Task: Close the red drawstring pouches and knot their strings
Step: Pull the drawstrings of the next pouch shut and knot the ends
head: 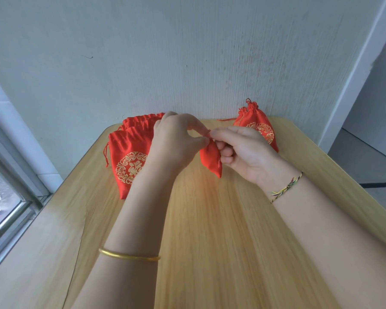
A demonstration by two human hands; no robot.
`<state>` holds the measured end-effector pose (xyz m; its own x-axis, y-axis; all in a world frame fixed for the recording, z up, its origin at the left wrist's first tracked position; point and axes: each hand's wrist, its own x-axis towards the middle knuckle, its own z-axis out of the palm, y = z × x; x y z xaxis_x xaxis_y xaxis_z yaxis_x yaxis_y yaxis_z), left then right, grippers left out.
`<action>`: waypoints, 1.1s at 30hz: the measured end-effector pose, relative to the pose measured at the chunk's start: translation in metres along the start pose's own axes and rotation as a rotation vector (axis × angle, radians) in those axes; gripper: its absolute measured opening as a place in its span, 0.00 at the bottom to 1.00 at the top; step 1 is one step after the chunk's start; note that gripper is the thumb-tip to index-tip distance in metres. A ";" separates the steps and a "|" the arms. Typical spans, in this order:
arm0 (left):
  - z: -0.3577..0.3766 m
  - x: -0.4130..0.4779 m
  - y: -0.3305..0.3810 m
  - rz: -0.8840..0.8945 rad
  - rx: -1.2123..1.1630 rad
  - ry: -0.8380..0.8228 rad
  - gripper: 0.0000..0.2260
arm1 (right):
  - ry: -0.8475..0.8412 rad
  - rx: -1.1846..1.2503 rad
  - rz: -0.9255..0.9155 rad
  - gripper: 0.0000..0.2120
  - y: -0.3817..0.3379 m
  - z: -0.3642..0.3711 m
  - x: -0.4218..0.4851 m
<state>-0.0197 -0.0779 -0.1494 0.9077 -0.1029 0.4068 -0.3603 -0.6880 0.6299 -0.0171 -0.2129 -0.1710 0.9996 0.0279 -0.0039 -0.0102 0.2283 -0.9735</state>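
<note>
The fingers (197, 127) of the left hand (176, 141) are curled, and the thumb and forefinger meet at the gathered top of the held pouch (211, 158) and pinch it. Just beside them, the fingers (224, 132) of the right hand (245, 155) are also curled; thumb and forefinger pinch the thin red string (208, 132) at the same top, and the other fingers are folded under, against the side of the held pouch. The two pinches almost touch. How the string runs between the fingertips is too small to tell.

The held pouch hangs down from this point, above the surface (210, 230), at the middle of the far part of it.

On the left forearm there is a gold bangle (129, 256), and on the right wrist a braided bracelet (286, 186) of many colours.

Behind the left hand lies a stack of pouches (129, 157), red with a round gold pattern, mouths open toward the wall (187, 52); the left hand covers its right part. Behind the right hand stands a closed pouch (254, 117), its top gathered and tied, leaning near the wall; the right hand hides its lower part.

A window (5, 192) runs along the left edge of the surface.
</note>
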 end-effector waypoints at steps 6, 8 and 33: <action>0.003 0.002 -0.004 0.030 -0.047 -0.006 0.03 | -0.009 -0.058 -0.020 0.06 0.000 -0.001 0.001; 0.002 0.002 -0.003 0.005 -0.108 0.010 0.02 | 0.024 -0.124 -0.068 0.06 0.000 -0.004 0.002; -0.001 -0.002 0.005 -0.391 -0.485 -0.305 0.08 | 0.090 -0.728 -0.136 0.04 -0.014 -0.031 0.004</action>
<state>-0.0231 -0.0806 -0.1462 0.9848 -0.1589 -0.0698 0.0148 -0.3239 0.9460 -0.0119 -0.2462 -0.1642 0.9894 -0.0410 0.1394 0.1030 -0.4794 -0.8716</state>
